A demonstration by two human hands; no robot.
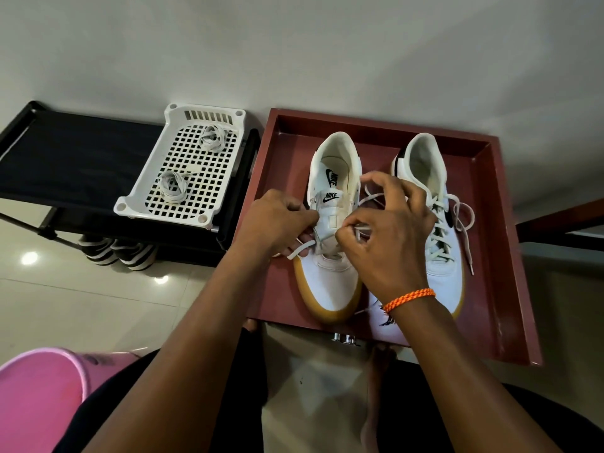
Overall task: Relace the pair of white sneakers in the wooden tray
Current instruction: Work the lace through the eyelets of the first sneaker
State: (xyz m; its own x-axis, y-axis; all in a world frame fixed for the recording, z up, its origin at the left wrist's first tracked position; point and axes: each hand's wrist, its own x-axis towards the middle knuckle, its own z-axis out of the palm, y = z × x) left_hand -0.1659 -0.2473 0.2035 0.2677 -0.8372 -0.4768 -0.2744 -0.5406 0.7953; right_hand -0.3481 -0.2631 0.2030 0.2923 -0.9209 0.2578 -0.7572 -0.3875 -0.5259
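Two white sneakers with gum soles stand side by side in a reddish wooden tray [496, 243], toes toward me. The left sneaker [330, 282] has its tongue up and only a lace [299, 251] low in its eyelets. My left hand [277, 223] pinches one end of that lace at the shoe's left side. My right hand [389, 230], with an orange bracelet on the wrist, pinches the other end over the tongue. The right sneaker [441, 256] is laced, with loose ends trailing to its right.
A white perforated basket [183, 165] holding two coiled white laces [171, 188] sits on a black shoe rack [65, 158] to the left, with striped shoes [117, 253] beneath. A pink tub [36, 397] is at bottom left. A wall stands just behind the tray.
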